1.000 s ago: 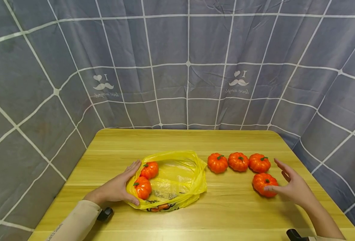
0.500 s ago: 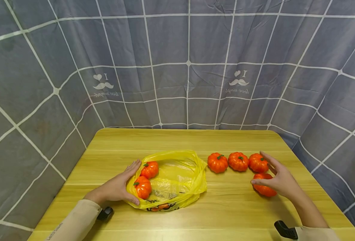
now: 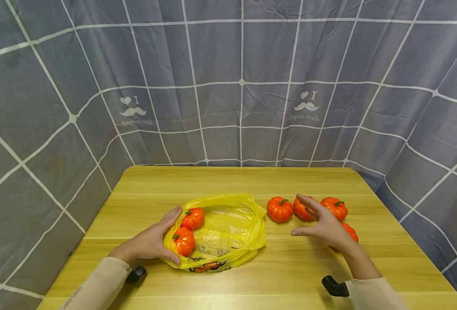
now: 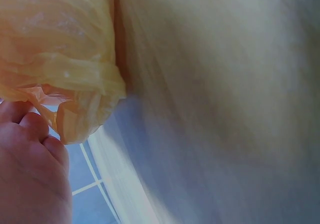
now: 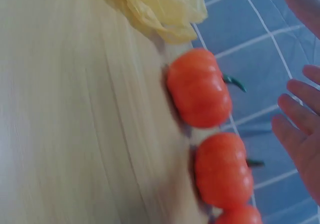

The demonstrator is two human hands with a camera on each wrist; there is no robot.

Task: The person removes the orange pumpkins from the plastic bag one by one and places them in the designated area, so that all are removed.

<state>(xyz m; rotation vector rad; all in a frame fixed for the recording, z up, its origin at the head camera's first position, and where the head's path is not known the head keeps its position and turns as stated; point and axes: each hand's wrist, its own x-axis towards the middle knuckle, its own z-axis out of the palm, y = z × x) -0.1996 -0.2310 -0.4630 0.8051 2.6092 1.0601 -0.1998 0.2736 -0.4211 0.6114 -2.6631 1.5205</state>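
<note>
My left hand point(image 3: 152, 241) grips the left edge of a yellow plastic bag point(image 3: 251, 226), which lies with its mouth spread. Inside, two small orange pumpkins, one farther back point(image 3: 193, 218) and one nearer point(image 3: 184, 242), rest against the left wall. Several more sit on the table at the right. My right hand point(image 3: 325, 228) hovers with fingers spread, holding nothing. It partly covers the second pumpkin point(image 3: 301, 211) in the row and the near-right pumpkin point(image 3: 351, 232). The right wrist view catches the same hand point(image 5: 302, 129) above and beside the row, apart from the pumpkins.
The leftmost pumpkin point(image 3: 280, 210) in the row stands just right of the bag; another pumpkin point(image 3: 334, 208) ends the row. The wooden table point(image 3: 228, 288) runs back to a grey-blue curtain point(image 3: 222, 103) with white grid lines. Each wrist carries a black device, such as the right one point(image 3: 334, 286).
My right hand has moved left from the near-right pumpkin, past the rightmost one in the row, towards the second pumpkin. My left hand and the bag have stayed put.
</note>
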